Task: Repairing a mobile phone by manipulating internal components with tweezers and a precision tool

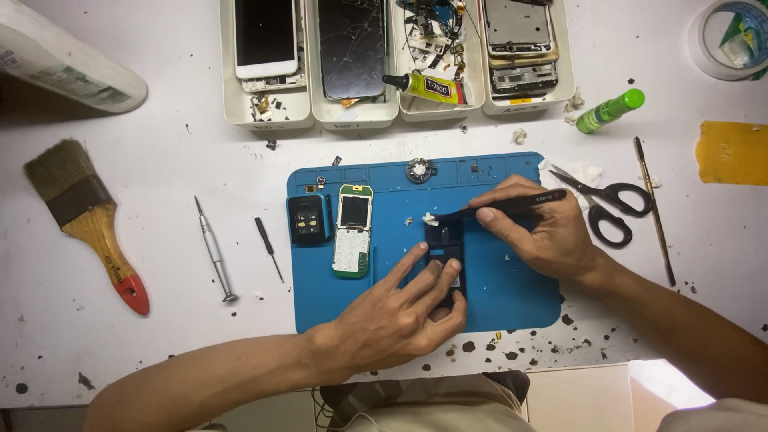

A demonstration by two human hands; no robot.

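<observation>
While the left hand [398, 314] pinned the black phone housing [445, 254] flat at centre frame on the blue mat [512, 292], fingers spread, the right hand [552, 232] pinched black tweezers [500, 207], tip holding a white scrap [430, 218]. Risk, as judged: the tip could slip and gouge the housing, or the scrap could drop back in. Top of frame, white trays [268, 116] held a white phone [266, 36], a cracked screen [352, 48], loose parts, a glue tube [424, 86] and bare frames [522, 48].

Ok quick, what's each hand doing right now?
Left hand: open, fingers pressing down the black phone part.
Right hand: closed, holding black tweezers.
</observation>
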